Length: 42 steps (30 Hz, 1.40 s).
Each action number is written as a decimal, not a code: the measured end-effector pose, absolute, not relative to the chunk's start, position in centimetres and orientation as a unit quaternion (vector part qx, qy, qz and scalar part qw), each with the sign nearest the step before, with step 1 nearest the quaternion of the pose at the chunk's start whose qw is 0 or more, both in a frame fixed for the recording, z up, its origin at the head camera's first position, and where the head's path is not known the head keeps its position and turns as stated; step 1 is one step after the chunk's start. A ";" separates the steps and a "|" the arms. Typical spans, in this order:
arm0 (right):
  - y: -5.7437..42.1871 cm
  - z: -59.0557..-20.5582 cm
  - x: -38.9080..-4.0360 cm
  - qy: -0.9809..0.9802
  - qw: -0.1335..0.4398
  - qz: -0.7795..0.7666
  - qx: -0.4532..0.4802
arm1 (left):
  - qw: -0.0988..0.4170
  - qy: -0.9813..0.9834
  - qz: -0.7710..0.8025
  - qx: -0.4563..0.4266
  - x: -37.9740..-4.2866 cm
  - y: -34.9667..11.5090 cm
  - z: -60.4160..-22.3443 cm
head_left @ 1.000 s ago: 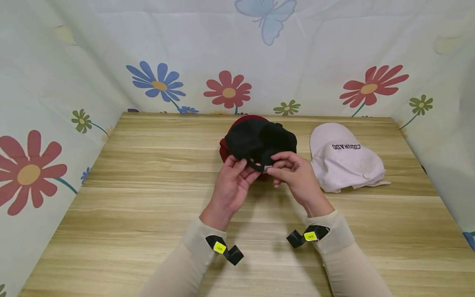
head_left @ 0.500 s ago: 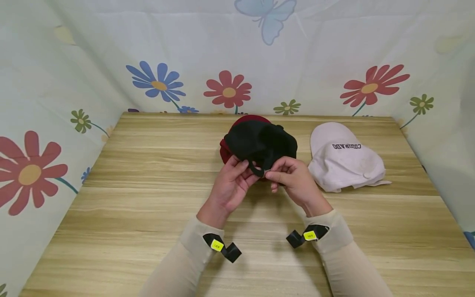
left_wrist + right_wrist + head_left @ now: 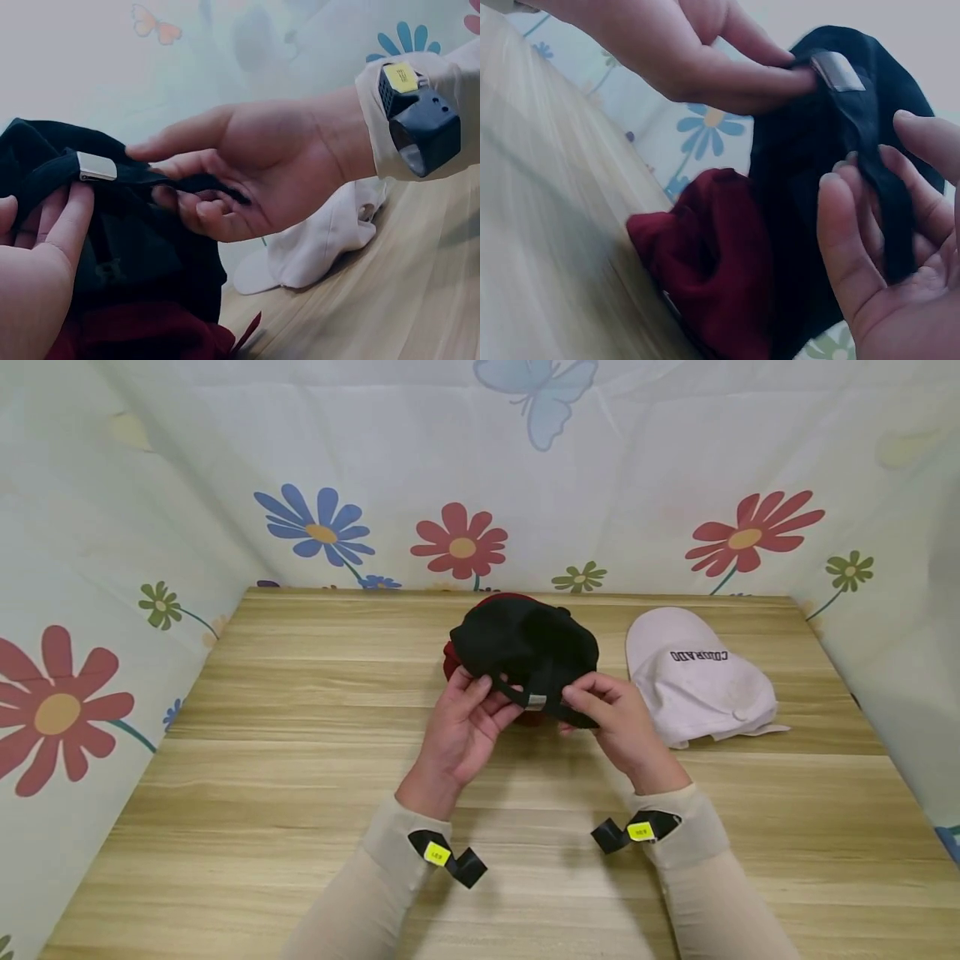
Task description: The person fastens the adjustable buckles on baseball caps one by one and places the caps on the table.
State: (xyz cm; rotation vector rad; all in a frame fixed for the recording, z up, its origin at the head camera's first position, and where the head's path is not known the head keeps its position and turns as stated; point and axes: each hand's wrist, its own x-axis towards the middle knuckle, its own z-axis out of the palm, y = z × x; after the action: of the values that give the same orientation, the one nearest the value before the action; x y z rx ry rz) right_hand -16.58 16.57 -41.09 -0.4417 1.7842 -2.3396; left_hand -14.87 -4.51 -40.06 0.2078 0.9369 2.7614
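A black cap (image 3: 525, 635) is held up by its back strap in both hands. My left hand (image 3: 463, 735) pinches the strap by the silver metal buckle (image 3: 97, 166), its fingers under the band in the left wrist view. In my right hand (image 3: 622, 722) lies the strap's tail (image 3: 894, 217), which runs past the fingers into the palm in the right wrist view. Behind and under the black cap shows a dark red cap (image 3: 720, 270), mostly hidden in the head view.
A white cap (image 3: 697, 685) with dark lettering lies on the wooden table (image 3: 300, 718) to the right. A white cloth (image 3: 630, 468) printed with flowers and butterflies stands along the table's back and sides.
My right hand has moved from the buckle rightward along the strap, drawing its tail out to the right. The buckle shows plainly now. My left hand has kept nearly the same place.
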 end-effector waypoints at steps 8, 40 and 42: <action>18.0 -40.7 -16.9 0.637 0.122 -0.754 -0.109 | 0.089 0.293 0.950 0.055 -14.9 -4.1 -39.5; 17.8 -41.7 -17.8 0.681 -0.017 -0.727 0.086 | 0.048 0.576 0.811 -0.090 -19.8 -9.3 -38.8; 17.8 -41.6 -17.8 0.686 -0.021 -0.723 0.085 | 0.055 0.627 0.772 -0.088 -20.7 -9.7 -39.0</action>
State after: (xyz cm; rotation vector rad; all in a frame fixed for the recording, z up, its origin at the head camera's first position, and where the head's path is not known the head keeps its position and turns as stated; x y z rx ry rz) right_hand -17.81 17.77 -41.61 0.2711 2.1827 -2.3012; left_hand -20.68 -9.74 -38.95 -0.2687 1.9046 2.3435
